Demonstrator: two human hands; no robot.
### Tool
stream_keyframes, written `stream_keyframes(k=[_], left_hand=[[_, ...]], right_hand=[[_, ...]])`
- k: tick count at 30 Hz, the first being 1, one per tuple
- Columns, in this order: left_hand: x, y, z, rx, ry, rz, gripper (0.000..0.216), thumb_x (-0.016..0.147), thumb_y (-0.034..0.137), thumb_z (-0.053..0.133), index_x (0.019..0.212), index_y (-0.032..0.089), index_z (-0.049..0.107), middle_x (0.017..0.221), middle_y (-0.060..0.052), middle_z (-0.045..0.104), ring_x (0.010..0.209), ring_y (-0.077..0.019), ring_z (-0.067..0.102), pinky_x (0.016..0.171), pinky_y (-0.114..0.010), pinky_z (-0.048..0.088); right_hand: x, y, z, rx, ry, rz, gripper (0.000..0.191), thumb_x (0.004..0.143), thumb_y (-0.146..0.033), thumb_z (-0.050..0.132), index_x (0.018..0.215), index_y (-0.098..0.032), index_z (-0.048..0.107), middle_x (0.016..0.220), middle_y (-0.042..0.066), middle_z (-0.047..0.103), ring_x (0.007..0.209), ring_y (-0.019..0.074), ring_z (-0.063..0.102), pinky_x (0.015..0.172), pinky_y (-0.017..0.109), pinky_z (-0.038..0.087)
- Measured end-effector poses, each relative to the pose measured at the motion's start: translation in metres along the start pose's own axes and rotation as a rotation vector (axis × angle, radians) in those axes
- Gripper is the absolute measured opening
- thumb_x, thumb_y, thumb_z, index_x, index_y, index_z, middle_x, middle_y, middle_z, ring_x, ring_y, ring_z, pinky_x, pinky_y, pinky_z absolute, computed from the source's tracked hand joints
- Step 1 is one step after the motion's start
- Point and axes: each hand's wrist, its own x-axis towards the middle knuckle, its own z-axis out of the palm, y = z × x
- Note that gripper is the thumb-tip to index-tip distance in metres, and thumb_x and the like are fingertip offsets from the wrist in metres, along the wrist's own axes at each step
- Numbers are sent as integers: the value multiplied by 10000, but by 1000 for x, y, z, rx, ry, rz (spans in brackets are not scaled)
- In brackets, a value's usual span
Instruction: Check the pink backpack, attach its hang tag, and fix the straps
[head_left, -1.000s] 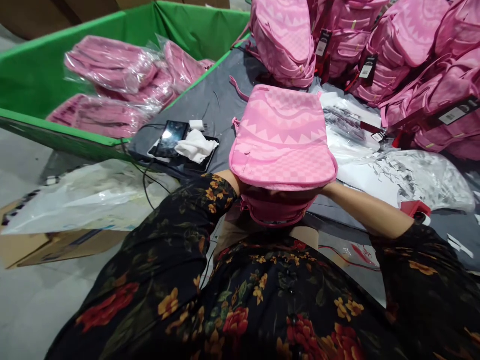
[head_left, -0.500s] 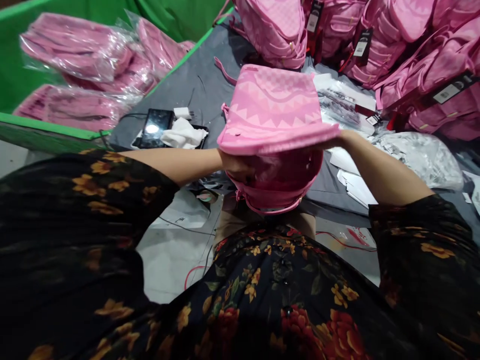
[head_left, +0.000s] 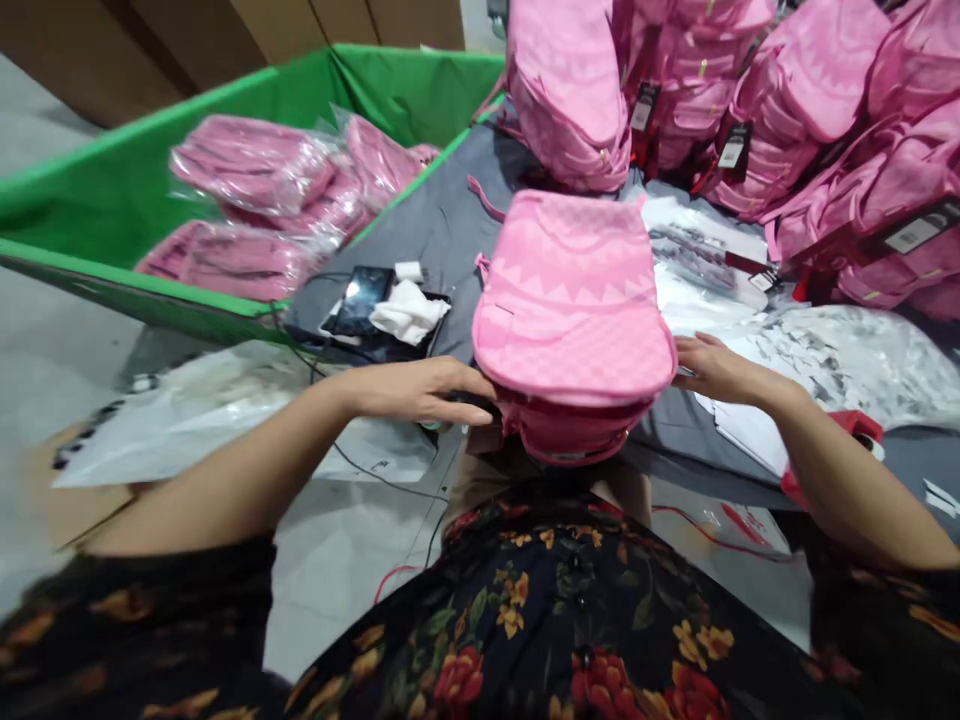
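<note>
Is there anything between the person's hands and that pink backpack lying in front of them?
Nothing visible. The left hand rests against the near left edge of the backpack, and the right hand sits at its near right edge. Both meet the bag directly; the phone and white cloth lie off to the left.

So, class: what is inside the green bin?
The green bin holds pink backpacks wrapped in clear plastic bags, piled together. Whatever lies beneath the pile is covered.

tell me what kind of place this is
Probably a packing area in a bag factory or warehouse: a pile of tagged pink backpacks, a green bin of plastic-wrapped bags, and loose plastic bags on the table.
</note>
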Motion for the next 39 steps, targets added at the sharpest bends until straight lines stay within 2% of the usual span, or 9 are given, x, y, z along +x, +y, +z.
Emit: stream_keyframes(k=[2,6,13,18,23,29,32,35,39], left_hand=[[-6,-4,-10,72,-20,63,122,766,248,727,830,153,771,848,-74,754,940,-258,715,897,-346,566],[44,-17,13,-9,465,186,200,813,284,645,944,170,744,976,-69,757,928,-211,689,869,-317,563],[104,-22,78,-367,526,235,414,805,287,672,1203,176,654,1258,-105,725,1138,-248,674,981,-347,554],[107,-37,73,-410,479,227,320,764,419,715,996,208,651,952,-58,748,902,-232,705,795,-332,584],[126,-44,55,-99,504,338,136,723,355,635,785,235,622,871,-54,725,916,-272,691,923,-414,558],[135,-33,51,-12,494,321,79,724,294,540,747,241,594,810,-61,690,862,-310,678,863,-450,548],[131,-25,57,-12,498,331,115,759,259,537,835,230,618,893,-64,705,975,-303,678,914,-416,538],[128,-21,59,3,485,307,119,778,247,575,865,212,647,925,-63,731,984,-281,677,926,-371,531],[126,-22,56,48,476,279,119,830,242,560,821,196,670,888,-71,746,897,-252,674,868,-337,518]], right_hand=[[-2,14,-10,22,111,17,278,997,-356,501,1052,-254,754,1168,133,731,1111,266,695,982,479,549],[27,-13,-7,116,351,145,317,977,-266,453,1122,-207,729,1063,140,740,921,249,714,812,399,582],[153,-156,14,48,-16,-59,354,987,-284,556,1298,-135,636,1237,164,661,1057,230,677,884,307,543],[210,-178,19,-36,-77,-30,328,941,-95,512,1236,-66,653,1190,189,703,1004,238,693,828,302,566],[193,-181,25,-91,-7,-69,259,959,-64,479,1069,-114,708,1038,136,747,874,205,689,725,282,553],[123,-220,39,-82,-53,-816,168,1009,-212,525,909,-245,656,934,-14,716,831,127,644,683,218,510],[129,-208,26,-99,-35,-496,126,1006,-210,542,1075,-206,647,1097,49,719,969,161,664,778,239,536],[161,-181,17,-138,-30,-95,341,932,-284,654,1232,-131,598,1248,156,659,1115,267,652,851,313,560],[192,-166,19,-177,-112,58,316,964,-190,519,1245,-73,605,1206,226,647,1050,305,692,814,360,560]])
